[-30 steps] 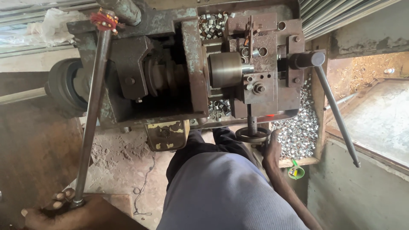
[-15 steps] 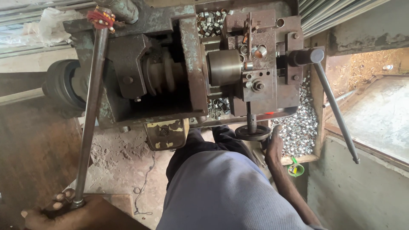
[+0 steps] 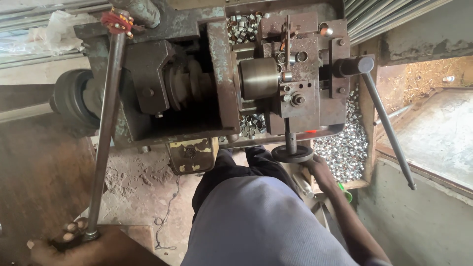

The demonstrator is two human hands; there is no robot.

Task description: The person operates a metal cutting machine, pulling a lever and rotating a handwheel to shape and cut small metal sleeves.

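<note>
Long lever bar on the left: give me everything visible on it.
The long lever bar is a straight, round rod of bare grey metal, dull and smudged. It runs steeply from the machine's upper left corner, where red-and-yellow thread wraps its top, down to the lower left. The left hand grips its bottom end, fingers curled round it. How it joins the machine is hidden.

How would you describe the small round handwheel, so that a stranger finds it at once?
Start at the big rusty machine. Below its front edge, under the brass-coloured cylinder, a short shaft ends in a dark flat handwheel, touched by the right hand. Unlike the two long levers, it is a disc.
</note>
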